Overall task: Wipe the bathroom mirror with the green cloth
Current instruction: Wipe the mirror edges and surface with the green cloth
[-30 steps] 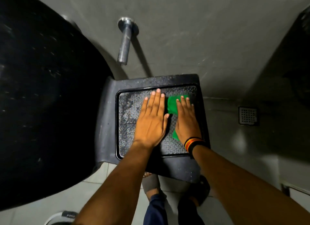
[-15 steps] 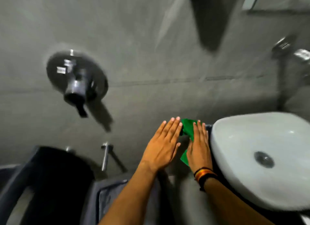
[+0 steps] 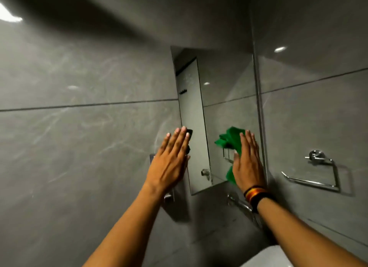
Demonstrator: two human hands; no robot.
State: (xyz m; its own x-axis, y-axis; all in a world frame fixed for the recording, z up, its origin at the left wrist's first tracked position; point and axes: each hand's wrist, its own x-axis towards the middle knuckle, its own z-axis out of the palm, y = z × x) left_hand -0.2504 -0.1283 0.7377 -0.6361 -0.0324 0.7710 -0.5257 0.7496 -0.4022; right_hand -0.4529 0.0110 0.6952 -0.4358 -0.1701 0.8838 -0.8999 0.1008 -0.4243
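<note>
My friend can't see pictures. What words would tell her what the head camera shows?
A person's right hand, fingers straight, presses a green cloth against the lower part of a bathroom mirror on a grey tiled wall. The left hand is held flat at the mirror's left edge, and a chrome towel ring hangs on the wall to the right.

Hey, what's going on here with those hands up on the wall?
A person is wiping the bathroom mirror. Their right hand presses a green cloth flat against the lower part of the glass. The left hand, also flat and holding nothing, is raised at the mirror's left edge.
</note>
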